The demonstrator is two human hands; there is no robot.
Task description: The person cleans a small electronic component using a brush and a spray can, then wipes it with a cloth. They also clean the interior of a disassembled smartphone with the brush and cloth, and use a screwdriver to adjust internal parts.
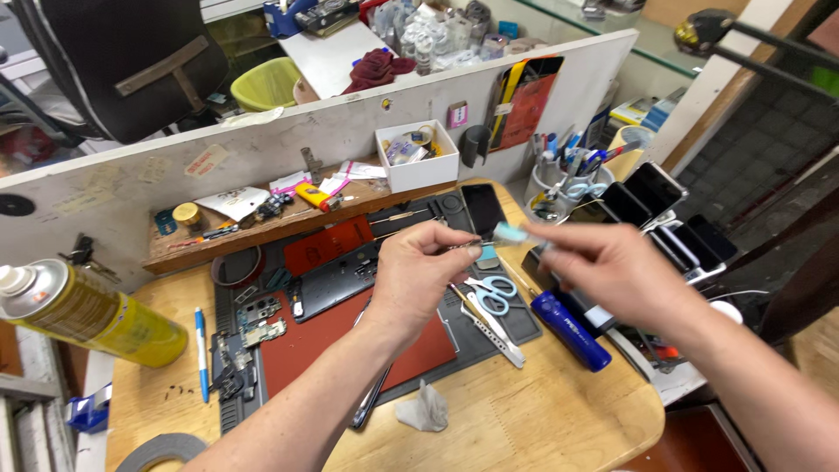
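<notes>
While both hands meet above the dark work mat (516, 325):
Left hand (426, 267): fingertips pinched on a thin metal piece (461, 246).
Right hand (612, 273): closed around a small light-blue tool (513, 233), just beside the left fingertips.

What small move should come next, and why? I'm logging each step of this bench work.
Probably bring the hands closer: the left hand pinches a thin metal tool pointing at the small light-blue piece in the right hand, with a small gap between them above the dark work mat.
</notes>
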